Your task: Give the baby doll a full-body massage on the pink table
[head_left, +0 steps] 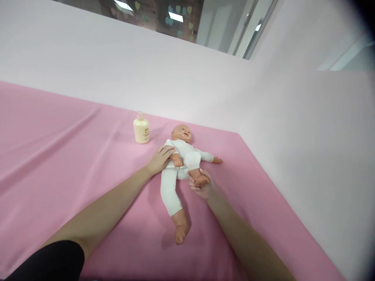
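Note:
A baby doll (181,150) with a white cloth body lies on its back, its head away from me. My left hand (161,159) rests against the doll's side, fingers stretched over the white sleeve of one arm, just above the doll's small hand (177,160). Fingers of my right hand (205,189) are wrapped around the doll's lower leg and foot (198,177), which is bent up at the knee. The other leg (170,191) lies extended toward me. The doll's far arm (209,157) is stretched out to the right.
A cream pump bottle (141,130) stands upright to the left of the doll's head. Pink sheeting (96,156) with creases covers the surface. White walls (131,70) rise behind and at the right, with a window (164,19) above.

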A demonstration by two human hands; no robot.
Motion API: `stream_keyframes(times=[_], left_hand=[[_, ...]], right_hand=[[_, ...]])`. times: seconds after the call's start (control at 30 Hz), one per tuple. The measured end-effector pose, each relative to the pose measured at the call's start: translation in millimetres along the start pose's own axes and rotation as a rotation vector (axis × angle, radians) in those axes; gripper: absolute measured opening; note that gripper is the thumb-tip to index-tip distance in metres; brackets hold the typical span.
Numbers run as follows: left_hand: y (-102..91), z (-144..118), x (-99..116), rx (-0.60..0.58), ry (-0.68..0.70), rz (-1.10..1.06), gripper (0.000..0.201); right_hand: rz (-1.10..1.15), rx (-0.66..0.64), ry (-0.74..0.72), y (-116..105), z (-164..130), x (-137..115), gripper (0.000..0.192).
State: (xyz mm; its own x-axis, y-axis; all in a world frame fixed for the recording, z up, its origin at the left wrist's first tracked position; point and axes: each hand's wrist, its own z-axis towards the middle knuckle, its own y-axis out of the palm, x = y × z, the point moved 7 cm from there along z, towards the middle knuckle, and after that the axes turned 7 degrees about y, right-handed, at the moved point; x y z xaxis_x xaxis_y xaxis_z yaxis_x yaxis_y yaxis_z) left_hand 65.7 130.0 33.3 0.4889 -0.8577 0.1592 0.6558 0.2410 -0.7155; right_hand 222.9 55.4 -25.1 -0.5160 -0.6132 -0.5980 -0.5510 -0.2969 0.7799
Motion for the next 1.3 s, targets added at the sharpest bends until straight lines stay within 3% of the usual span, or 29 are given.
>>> stream_keyframes(times=[0.17,0.37,0.53,0.67,0.83,0.93,1.1,1.2,1.3], left_hand=[[-5.0,-3,-9,0.106,-0.116,-0.071,0.033],[-7.8,-23,-56,0.483,-0.435,-0.349,0.026],[2.8,-46,-91,0.708,-0.715,-0.660,0.029],[5.5,-53,-96,0.772,-0.822,-0.728,0.028],[1.2,-44,-87,0.720,-0.723,-0.698,0.031],[-6.2,-33,-72,0.635,-0.556,-0.567,0.032],[-9.0,-13,-33,0.321,-0.243,-0.223,0.030],[-3.9,-8,-16,0.155,-0.111,-0.110,0.032],[0.3,-7,-13,0.075,-0.081,-0.063,0.032]], right_hand=[[-0.072,-0.041,0.048,6,-1,6,0.042],[-0.261,-0.203,0.089,24,-10,18,0.047],[-0.392,-0.452,0.369,33,-21,43,0.054],[-0.388,-0.509,0.448,32,-24,50,0.050],[-0.408,-0.517,0.444,33,-26,48,0.054],[-0.409,-0.395,0.357,25,-21,39,0.055],[-0.230,-0.180,0.053,12,-7,12,0.048],[-0.089,-0.082,0.013,6,-2,6,0.044],[-0.030,-0.020,0.008,2,0,5,0.042]])
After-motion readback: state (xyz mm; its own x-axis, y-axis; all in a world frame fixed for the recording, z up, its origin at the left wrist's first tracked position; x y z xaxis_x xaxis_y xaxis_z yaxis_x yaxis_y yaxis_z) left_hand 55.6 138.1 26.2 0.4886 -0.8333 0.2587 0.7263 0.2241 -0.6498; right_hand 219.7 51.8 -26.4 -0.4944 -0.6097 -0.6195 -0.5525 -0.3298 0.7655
